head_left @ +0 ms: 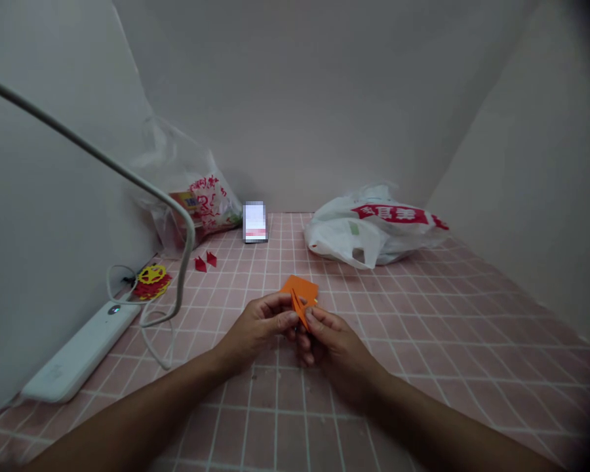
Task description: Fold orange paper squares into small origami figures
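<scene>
A single view is riding on the person's head, looking forward and down over the pink-tiled worktop (423, 341). It is facing the corner where the pale walls are meeting at 12 o'clock. Both forearms are coming in from 6 o'clock, close under the lens. The left hand (258, 324) and right hand (334, 344) are sitting just below centre. A white bag (373, 229) is lying farther off at 1 o'clock, and a white device (78, 354) at 9 o'clock. The wide lens is bending the edges.
</scene>
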The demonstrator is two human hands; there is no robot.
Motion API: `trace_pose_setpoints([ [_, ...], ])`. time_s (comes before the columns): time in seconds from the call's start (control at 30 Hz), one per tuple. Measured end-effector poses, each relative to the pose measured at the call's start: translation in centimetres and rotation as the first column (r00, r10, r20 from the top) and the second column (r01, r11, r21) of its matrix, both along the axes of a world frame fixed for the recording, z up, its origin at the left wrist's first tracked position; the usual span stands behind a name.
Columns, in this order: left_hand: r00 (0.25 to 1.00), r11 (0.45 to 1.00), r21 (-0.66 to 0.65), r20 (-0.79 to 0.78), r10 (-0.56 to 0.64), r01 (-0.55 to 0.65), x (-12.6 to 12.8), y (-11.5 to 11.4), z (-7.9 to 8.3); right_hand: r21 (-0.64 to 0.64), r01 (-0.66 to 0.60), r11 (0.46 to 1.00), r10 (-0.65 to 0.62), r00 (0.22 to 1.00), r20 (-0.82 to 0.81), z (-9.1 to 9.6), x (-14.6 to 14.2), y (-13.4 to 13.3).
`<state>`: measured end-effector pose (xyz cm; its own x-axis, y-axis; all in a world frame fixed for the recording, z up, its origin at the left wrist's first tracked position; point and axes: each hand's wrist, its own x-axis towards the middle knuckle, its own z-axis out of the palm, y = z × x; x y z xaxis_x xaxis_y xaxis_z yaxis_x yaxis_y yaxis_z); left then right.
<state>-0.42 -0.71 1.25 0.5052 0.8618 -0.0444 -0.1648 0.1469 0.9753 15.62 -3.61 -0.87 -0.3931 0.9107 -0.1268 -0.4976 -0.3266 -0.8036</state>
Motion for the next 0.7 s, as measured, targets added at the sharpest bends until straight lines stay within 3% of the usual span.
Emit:
trace_pose_setpoints([
  [0.3,1.000,1.000,0.018,0.011,-0.012,0.012,-0.10,0.06,0.02,0.023,-0.058,0.998,0.059,0.998,-0.033,-0.21,0.18,0.23],
  [0.43,0.999,0.998,0.065,0.035,-0.006,0.003,-0.09,0.06,-0.04,0.145,0.015,0.989,-0.037,0.989,0.145,0.11,0.36,0.08],
  [0.53,0.998,0.982,0.180,0.003,0.062,-0.061,-0.16,-0.06,-0.08,0.264,0.054,0.963,-0.136,0.944,0.302,0.20,0.58,0.04],
  [0.6,0.985,0.921,0.370,-0.071,0.159,-0.122,-0.31,-0.20,-0.01,0.349,0.073,0.934,-0.207,0.908,0.365,0.20,0.72,0.06],
  [0.63,0.970,0.852,0.504,-0.101,0.223,-0.144,-0.41,-0.29,0.06,0.402,0.094,0.911,-0.258,0.889,0.378,0.21,0.78,0.07],
  [0.7,0.932,0.627,0.766,-0.109,0.346,-0.143,-0.61,-0.47,0.28,0.530,0.137,0.837,-0.378,0.845,0.378,0.34,0.87,0.03],
])
